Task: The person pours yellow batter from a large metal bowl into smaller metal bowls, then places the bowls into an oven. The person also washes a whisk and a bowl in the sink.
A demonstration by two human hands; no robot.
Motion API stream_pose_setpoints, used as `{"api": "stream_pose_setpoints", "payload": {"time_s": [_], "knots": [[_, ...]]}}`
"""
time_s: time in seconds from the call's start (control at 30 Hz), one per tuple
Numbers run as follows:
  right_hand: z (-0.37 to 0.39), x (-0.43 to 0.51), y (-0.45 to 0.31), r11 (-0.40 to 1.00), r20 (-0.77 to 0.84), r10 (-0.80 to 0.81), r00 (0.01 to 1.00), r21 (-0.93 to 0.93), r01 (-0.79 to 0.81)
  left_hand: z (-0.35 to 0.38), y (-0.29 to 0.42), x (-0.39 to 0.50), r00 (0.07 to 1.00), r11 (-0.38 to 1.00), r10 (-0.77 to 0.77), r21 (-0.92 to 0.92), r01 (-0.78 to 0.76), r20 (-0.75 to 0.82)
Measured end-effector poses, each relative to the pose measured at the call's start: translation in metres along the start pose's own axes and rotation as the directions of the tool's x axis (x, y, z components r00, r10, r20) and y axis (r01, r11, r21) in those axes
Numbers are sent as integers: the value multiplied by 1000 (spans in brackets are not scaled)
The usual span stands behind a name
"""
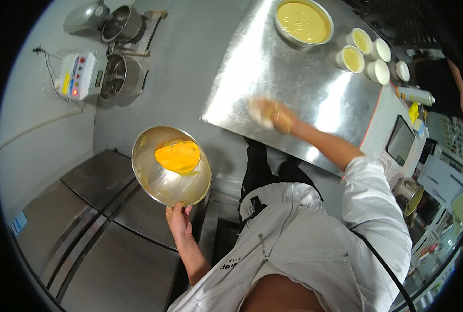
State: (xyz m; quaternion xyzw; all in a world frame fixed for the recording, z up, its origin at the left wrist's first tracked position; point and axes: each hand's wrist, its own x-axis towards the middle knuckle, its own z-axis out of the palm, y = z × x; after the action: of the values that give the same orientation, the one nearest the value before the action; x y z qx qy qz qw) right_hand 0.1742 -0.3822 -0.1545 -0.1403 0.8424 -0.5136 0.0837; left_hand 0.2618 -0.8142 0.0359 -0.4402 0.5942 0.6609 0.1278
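Observation:
My left hand (180,220) grips the rim of a steel mixing bowl (169,187), held tilted out beside the table. A yellow-orange plastic bowl scraper (178,156) lies inside it, and pale yellow smears mark its wall. My right hand (281,117) is blurred by motion over the near-left part of the stainless steel table (305,89). Bunched under its fingers is a whitish piece of cloth or paper (262,114), too blurred to name surely. At the table's far side stands a round metal cake pan (304,23) of yellow batter.
Several white cups (350,58), some with yellow batter, stand at the far right. A spray can (415,96) and a tablet (400,140) lie right of them. Stand mixers (83,76) line the left wall above a steel cabinet (118,265). Another person (438,85) stands far right.

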Motion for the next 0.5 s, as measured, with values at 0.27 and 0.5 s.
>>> {"api": "stream_pose_setpoints", "payload": {"time_s": [0.27,0.5], "knots": [[-14,-280,-63,853,-592,430,682,18,-522,104,5,-62,926,908,98,347,-233,364],[16,-618,-90,471,-479,874,-80,877,-96,222,-118,-239,613,731,-73,460,-503,787]]}}
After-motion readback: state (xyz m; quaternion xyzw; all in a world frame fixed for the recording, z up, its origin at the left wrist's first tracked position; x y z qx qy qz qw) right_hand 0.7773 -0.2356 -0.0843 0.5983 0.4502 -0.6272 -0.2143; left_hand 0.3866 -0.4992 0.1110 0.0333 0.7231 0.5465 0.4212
